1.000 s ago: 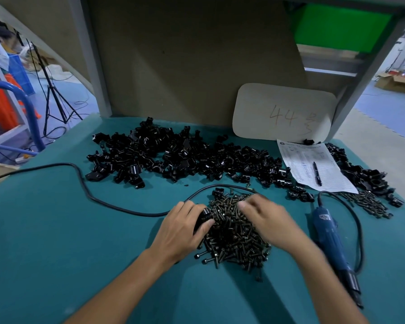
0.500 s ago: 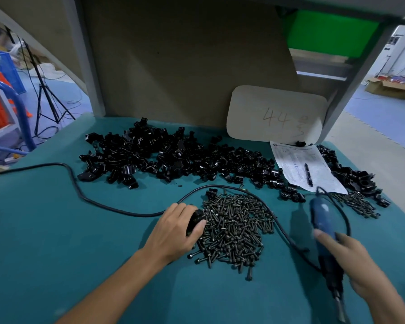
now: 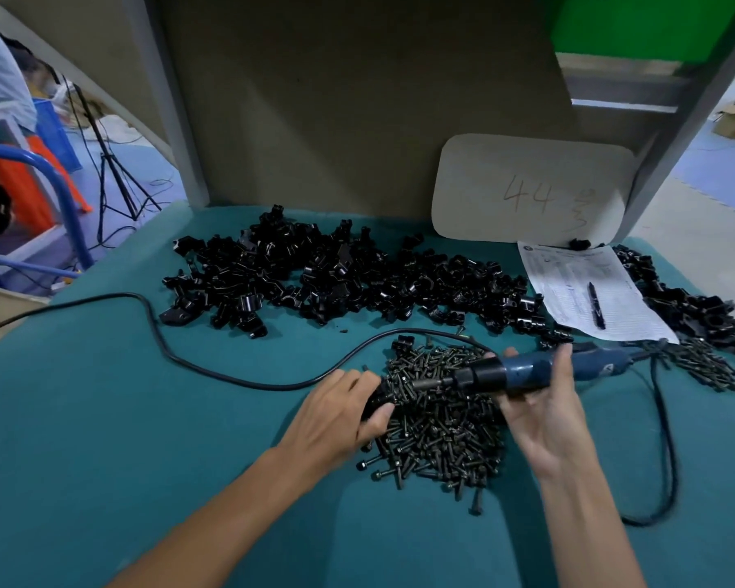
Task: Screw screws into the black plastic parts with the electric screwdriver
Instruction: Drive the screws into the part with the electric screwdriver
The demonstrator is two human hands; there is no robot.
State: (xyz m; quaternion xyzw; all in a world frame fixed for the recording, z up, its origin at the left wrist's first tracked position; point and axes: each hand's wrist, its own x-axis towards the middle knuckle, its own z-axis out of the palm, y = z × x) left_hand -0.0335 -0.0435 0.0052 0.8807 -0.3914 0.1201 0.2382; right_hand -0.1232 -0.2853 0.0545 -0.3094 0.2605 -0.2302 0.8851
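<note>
The right hand (image 3: 544,413) is gripping the electric screwdriver (image 3: 527,373) nearly level above the screw pile (image 3: 442,435) on the bench (image 3: 102,418), its long axis running crosswise and its bit pointing left at the black plastic part (image 3: 374,403), which the left hand (image 3: 336,413) is pinching just beside the tip.

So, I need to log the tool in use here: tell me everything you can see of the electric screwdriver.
The electric screwdriver is a slim, pen-shaped tool: a blue body that looks plastic, a black collar, a thin metal bit. The right hand grips its body and holds it roughly level above the screw pile, bit pointing left toward the black plastic part held by the left hand. A black cable leaves its rear end and loops over the teal table.
</note>
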